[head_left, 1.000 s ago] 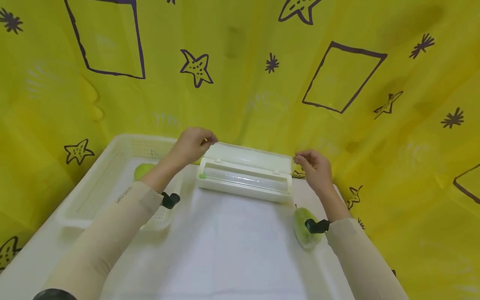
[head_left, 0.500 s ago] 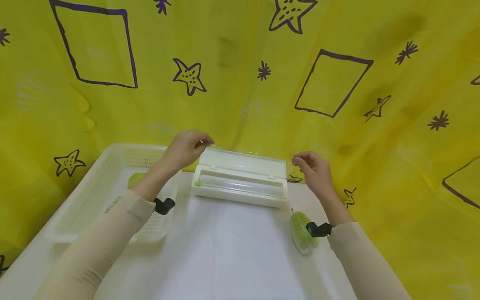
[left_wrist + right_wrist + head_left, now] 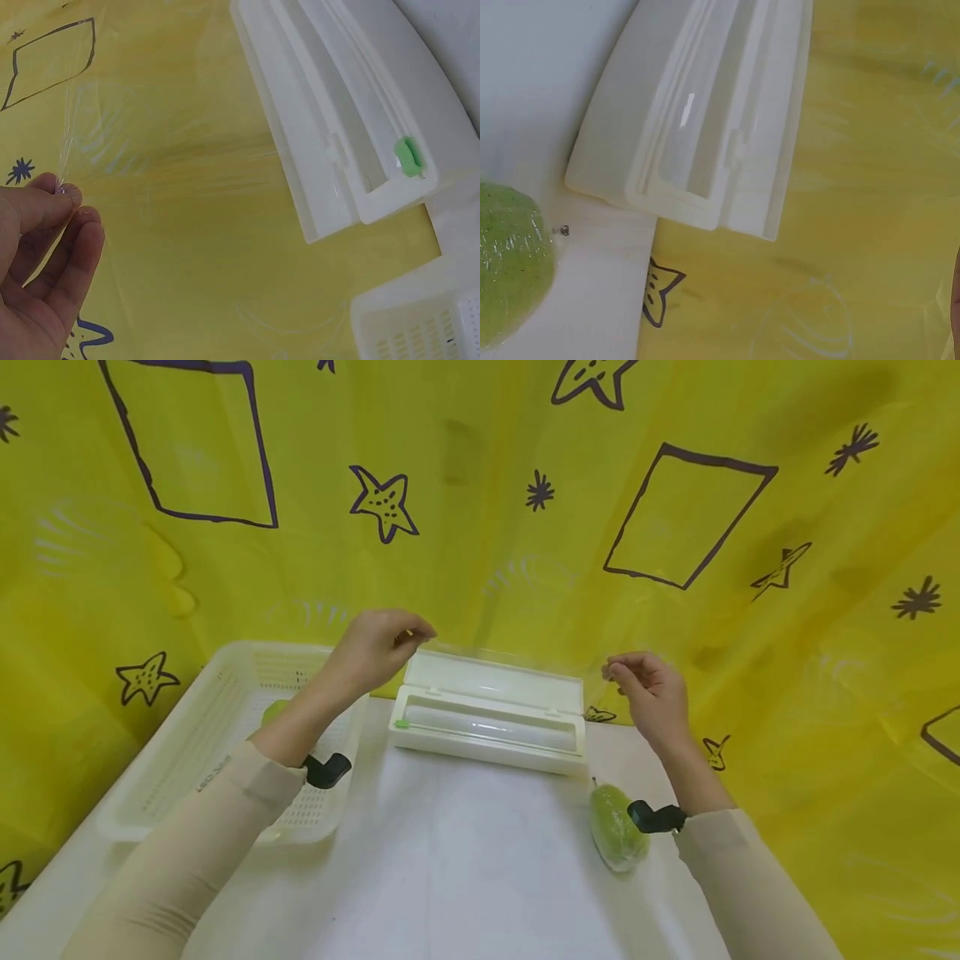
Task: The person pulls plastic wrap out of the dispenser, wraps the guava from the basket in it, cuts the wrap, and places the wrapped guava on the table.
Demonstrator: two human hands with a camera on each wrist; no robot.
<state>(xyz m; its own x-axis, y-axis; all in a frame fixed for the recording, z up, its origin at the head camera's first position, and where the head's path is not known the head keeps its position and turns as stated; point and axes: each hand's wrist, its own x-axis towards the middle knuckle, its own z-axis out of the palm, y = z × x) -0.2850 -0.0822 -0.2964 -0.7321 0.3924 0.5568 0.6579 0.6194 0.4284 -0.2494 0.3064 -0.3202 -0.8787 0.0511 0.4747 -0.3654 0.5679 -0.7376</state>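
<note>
Clear cling film runs up from the pinched thumb and fingertips of my left hand, as the left wrist view shows. On the other side my right hand pinches the film's other end, raised beyond the right end of the dispenser. Between and below the hands lies a white cling film dispenser, its lid tipped back. Inside shows the film roll, and a green slide cutter sits at its left end. In the right wrist view only a sliver of the hand appears at the edge.
A green fruit wrapped in film lies on the white table below my right hand. To the left stands a white perforated basket with another green fruit, partly hidden by my left forearm. A yellow patterned curtain hangs behind.
My right hand has moved a little outward to the right, widening the gap between the hands. Both still pinch the film. The dispenser, basket and fruit stay in place; the head view shifts slightly.
</note>
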